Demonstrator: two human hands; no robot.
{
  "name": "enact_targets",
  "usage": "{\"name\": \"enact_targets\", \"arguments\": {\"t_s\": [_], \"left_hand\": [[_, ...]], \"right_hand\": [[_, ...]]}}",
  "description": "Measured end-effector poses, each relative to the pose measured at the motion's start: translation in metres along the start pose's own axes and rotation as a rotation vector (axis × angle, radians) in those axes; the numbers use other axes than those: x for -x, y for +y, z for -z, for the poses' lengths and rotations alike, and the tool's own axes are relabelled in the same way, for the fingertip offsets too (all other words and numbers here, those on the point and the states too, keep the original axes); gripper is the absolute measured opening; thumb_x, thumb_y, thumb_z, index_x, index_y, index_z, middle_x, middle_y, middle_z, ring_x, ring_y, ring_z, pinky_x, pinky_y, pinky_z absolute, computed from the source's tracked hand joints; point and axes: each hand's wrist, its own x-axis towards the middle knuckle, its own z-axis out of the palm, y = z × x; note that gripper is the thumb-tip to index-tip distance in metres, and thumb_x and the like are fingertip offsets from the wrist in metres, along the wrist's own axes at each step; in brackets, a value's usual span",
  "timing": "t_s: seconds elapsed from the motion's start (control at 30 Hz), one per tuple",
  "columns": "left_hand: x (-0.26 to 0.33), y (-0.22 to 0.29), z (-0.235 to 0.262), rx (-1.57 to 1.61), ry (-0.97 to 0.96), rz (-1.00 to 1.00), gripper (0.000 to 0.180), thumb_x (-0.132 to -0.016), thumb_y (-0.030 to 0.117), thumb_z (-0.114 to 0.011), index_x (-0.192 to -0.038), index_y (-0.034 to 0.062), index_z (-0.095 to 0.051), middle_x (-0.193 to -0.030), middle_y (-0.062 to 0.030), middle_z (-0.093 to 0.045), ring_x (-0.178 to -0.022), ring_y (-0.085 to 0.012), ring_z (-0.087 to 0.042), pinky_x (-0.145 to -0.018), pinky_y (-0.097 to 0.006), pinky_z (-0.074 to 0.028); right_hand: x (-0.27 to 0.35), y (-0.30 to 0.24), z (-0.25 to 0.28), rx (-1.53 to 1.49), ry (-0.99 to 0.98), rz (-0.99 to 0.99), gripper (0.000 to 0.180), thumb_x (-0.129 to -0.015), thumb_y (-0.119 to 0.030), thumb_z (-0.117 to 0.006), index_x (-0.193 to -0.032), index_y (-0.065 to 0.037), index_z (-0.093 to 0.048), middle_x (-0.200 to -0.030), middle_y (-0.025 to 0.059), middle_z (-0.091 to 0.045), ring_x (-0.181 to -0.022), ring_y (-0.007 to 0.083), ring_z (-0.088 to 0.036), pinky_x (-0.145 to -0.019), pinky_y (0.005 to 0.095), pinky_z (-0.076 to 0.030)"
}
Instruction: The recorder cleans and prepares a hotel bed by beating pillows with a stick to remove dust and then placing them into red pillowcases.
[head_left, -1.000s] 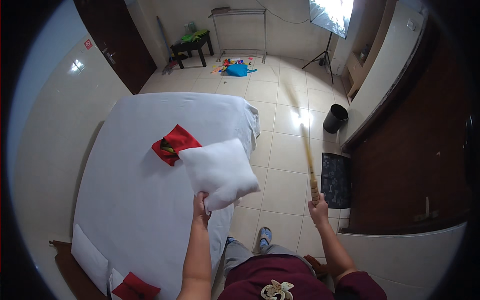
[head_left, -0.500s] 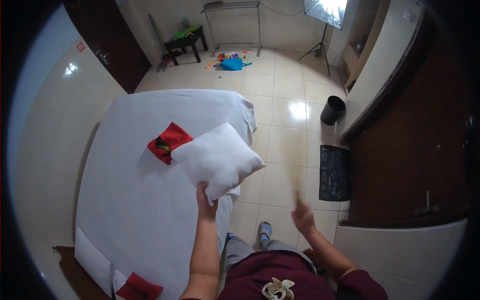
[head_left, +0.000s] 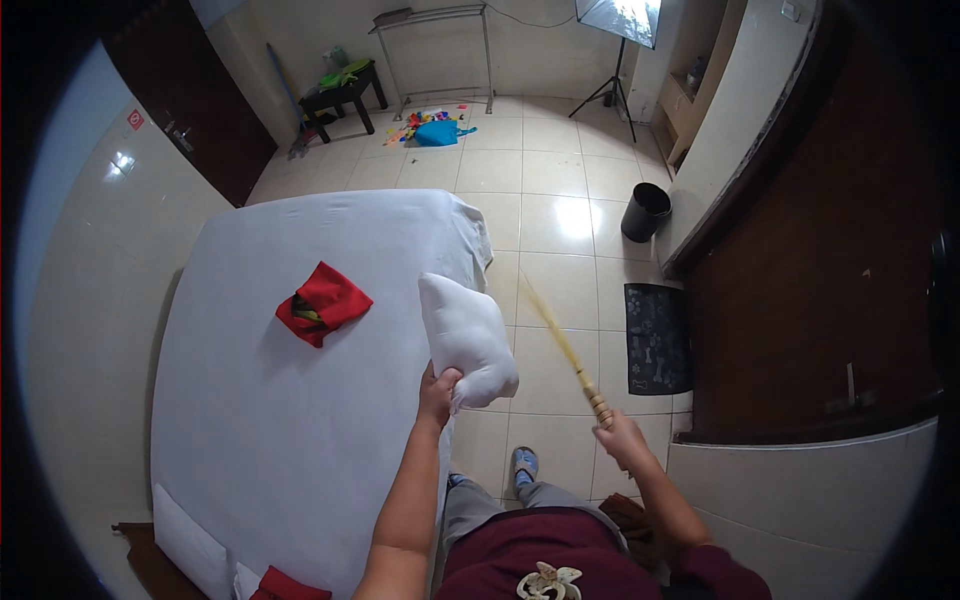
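My left hand (head_left: 437,395) grips a white pillow (head_left: 468,338) by its lower corner and holds it up at the right edge of the bed. The pillow is turned partly edge-on. In my right hand (head_left: 624,441) is a thin straw-coloured bed broom (head_left: 568,348), held by its ringed handle; its bristles point up and left, apart from the pillow and slightly blurred at the tip. On the white bed sheet (head_left: 300,430) lies a red pillowcase (head_left: 338,293), with something dark green showing at its opening.
Another white pillow (head_left: 190,528) and a red one (head_left: 290,585) lie at the bed's near left. To the right are a black bin (head_left: 646,214) and a dark mat (head_left: 657,340). A lamp stand (head_left: 618,90), a black stool (head_left: 342,96) and a blue bag (head_left: 437,133) are farther off.
The pillow has swung right, away from the red pillowcase, and turned narrower to view. The bed broom, a blur before, now shows clearly, tilted toward the pillow.
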Motion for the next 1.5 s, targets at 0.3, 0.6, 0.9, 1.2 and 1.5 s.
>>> {"name": "enact_targets", "arguments": {"t_s": [0.3, 0.6, 0.9, 1.2, 1.5], "left_hand": [[-0.008, -0.005, -0.024, 0.336, 0.002, 0.008, 0.041, -0.078, 0.001, -0.052, -0.118, 0.0018, -0.046, -0.111, -0.0081, -0.053, -0.098, -0.0193, -0.053, -0.084, -0.029, -0.044], [-0.007, -0.006, -0.013, 0.661, 0.06, 0.136, 0.044, -0.084, 0.014, -0.059, -0.124, 0.0092, -0.043, -0.116, -0.0048, -0.053, -0.105, -0.0211, -0.052, -0.086, -0.037, -0.045], [0.008, 0.003, -0.003, 1.018, 0.23, 0.382, 0.011, -0.082, 0.019, -0.055, -0.09, 0.0141, -0.059, -0.09, -0.0022, -0.066, -0.084, -0.016, -0.064, -0.085, -0.042, -0.039], [0.036, 0.001, 0.005, 1.086, 0.103, 0.428, 0.011, -0.083, 0.022, -0.05, -0.086, 0.0147, -0.058, -0.077, 0.0017, -0.064, -0.072, -0.0112, -0.062, -0.079, -0.037, -0.036], [0.032, -0.006, 0.024, 0.744, -0.156, 0.344, 0.019, -0.086, 0.023, -0.053, -0.1, 0.0125, -0.057, -0.089, -0.0003, -0.062, -0.087, -0.0111, -0.058, -0.075, -0.032, -0.044]], "right_hand": [[0.019, 0.02, -0.007, -0.025, 0.028, 0.138, 0.028, -0.08, -0.018, -0.059, -0.1, -0.002, -0.047, -0.059, 0.0073, -0.053, -0.049, 0.015, -0.054, -0.046, 0.031, -0.044], [0.046, 0.033, -0.029, -0.082, 0.311, 0.579, 0.031, -0.077, -0.017, -0.063, -0.099, -0.005, -0.045, -0.07, 0.0164, -0.059, -0.072, 0.0361, -0.06, -0.063, 0.0418, -0.048], [0.037, 0.04, -0.025, -0.168, 0.553, 0.643, 0.036, -0.078, -0.019, -0.062, -0.103, -0.006, -0.04, -0.07, 0.0161, -0.057, -0.07, 0.0364, -0.06, -0.058, 0.0413, -0.048], [0.013, 0.055, -0.033, -0.307, 0.549, 0.319, 0.037, -0.078, -0.022, -0.062, -0.105, -0.007, -0.042, -0.077, 0.0209, -0.059, -0.073, 0.0411, -0.058, -0.064, 0.0462, -0.048], [-0.002, 0.052, -0.002, -0.223, 0.517, 0.115, 0.033, -0.078, -0.02, -0.06, -0.105, -0.008, -0.045, -0.081, 0.0195, -0.061, -0.073, 0.0384, -0.06, -0.063, 0.0443, -0.048]]}}
